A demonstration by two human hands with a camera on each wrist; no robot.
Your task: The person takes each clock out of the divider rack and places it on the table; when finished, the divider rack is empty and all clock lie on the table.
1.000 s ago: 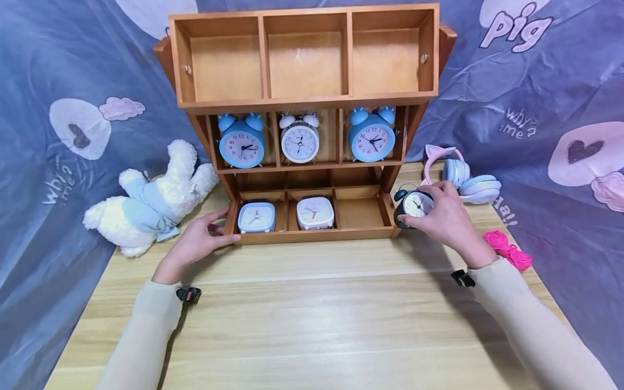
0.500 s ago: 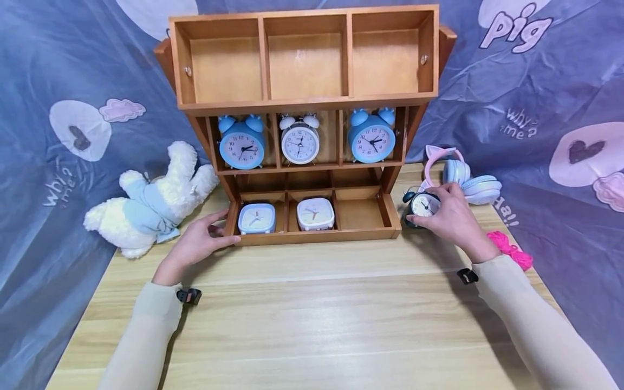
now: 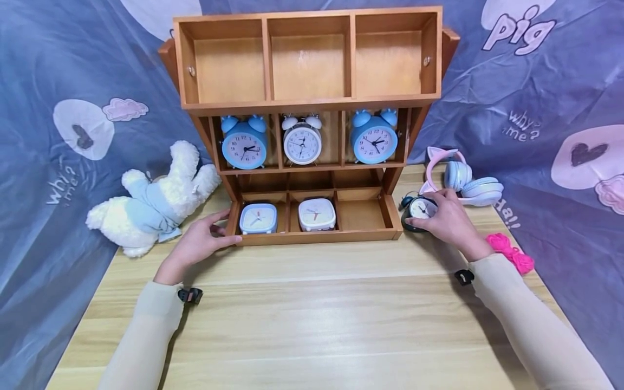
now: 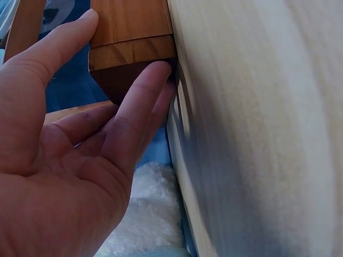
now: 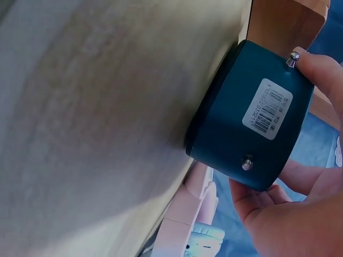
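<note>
Pinching the dark green bell-topped alarm clock [image 3: 420,208] between thumb and fingers: right hand [image 3: 449,219], nearer | clock: just right of the wooden rack [image 3: 317,237], beside its lowest right compartment [image 3: 362,215], face up, bell-to-foot axis roughly front-to-back, bench [image 3: 312,314] contact unclear | left hand [image 3: 200,242]: fingers loosely touching rack's left corner

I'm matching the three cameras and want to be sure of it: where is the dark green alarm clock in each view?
Head: right of centre, the dark green alarm clock in the right hand.
Left wrist: not in the picture.
Right wrist: right of centre, with its white label facing the camera.
Shared landmark: wooden shelf, partly seen in both wrist views.
</note>
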